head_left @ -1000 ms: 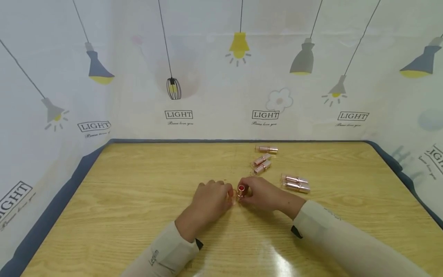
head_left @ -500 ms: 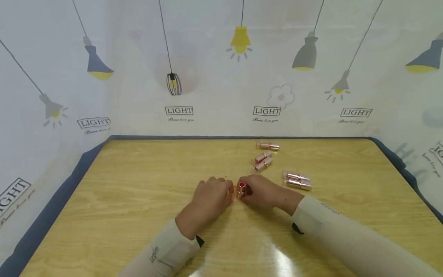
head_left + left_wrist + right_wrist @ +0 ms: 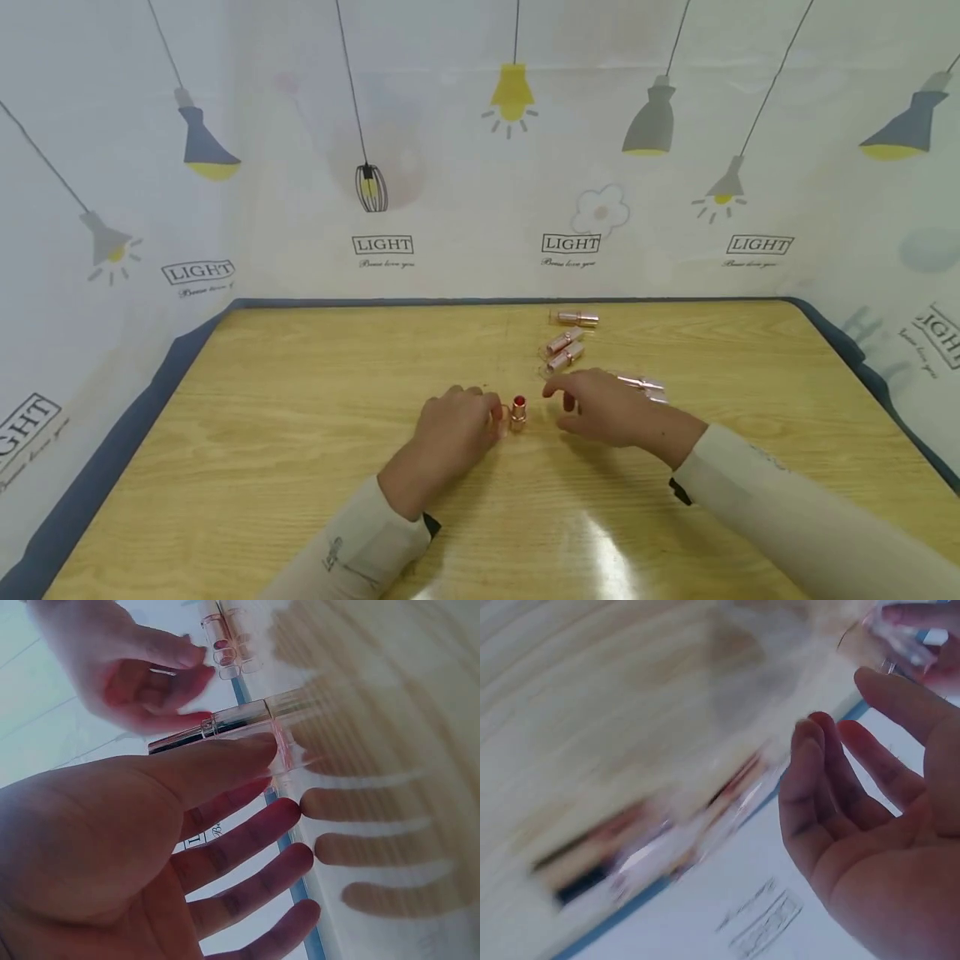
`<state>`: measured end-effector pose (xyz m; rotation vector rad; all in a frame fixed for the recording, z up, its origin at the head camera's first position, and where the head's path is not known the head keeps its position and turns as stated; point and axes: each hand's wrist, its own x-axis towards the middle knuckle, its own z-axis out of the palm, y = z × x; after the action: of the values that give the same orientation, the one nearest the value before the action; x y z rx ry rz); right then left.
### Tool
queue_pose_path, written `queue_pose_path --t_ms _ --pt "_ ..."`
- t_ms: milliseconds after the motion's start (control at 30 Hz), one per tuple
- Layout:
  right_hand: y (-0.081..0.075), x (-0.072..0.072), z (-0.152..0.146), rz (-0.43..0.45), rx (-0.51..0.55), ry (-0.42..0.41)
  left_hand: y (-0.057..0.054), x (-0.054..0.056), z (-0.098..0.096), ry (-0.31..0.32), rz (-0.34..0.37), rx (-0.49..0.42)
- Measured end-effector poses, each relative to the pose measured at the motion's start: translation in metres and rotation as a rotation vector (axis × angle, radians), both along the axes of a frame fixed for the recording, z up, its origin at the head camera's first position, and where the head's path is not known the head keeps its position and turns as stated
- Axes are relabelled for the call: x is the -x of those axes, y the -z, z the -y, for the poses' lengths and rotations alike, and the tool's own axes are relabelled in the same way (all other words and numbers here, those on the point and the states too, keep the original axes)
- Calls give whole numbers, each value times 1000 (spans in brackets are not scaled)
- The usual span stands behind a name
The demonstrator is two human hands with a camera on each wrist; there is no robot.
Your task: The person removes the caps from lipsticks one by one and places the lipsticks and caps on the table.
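A rose-gold lipstick (image 3: 518, 414) with a red top face stands upright on the table. The left wrist view shows this lipstick (image 3: 240, 716) with its clear end against the wood. Just beside it my left hand (image 3: 457, 433) pinches a second lipstick (image 3: 283, 750) between thumb and index finger; a clear, pink-tinted end shows and the rest is hidden. The other left fingers are spread in the left wrist view. My right hand (image 3: 603, 408) is apart from the standing lipstick on its right, fingers loosely curved, holding nothing; the right wrist view shows this hand (image 3: 877, 817) too.
Toward the back lie several more lipsticks with clear ends: one lipstick (image 3: 577, 319) near the far edge, a pair (image 3: 564, 350) below it. Another pair (image 3: 643, 385) lies partly behind my right hand. A printed cloth wall (image 3: 450, 167) borders the wooden table (image 3: 300, 375).
My right hand has let go of the upright lipstick and moved right, away from it. The lipstick stays standing. My left hand holds its place.
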<state>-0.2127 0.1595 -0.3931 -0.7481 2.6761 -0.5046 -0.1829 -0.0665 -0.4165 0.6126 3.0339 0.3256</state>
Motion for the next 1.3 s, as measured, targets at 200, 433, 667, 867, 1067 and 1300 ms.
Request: queue_pose_path --t_ms 200,433,667,867,1067,1300 --pt "-12 -4 -41 -99 -53 88 1 0 0 1 -27 2" --pt "-5 -4 -67 -179 -122 128 0 -2 2 4 -8 -1" --pt "1 -4 -78 -185 -183 167 0 -1 2 3 3 -1" --pt "4 -3 -81 -215 -197 148 1 -1 2 1 13 -9" --pt "4 -4 -81 -264 -219 133 -1 -1 1 3 5 -1" --pt "4 -6 -86 -276 -200 130 -3 0 3 -10 1 -10"
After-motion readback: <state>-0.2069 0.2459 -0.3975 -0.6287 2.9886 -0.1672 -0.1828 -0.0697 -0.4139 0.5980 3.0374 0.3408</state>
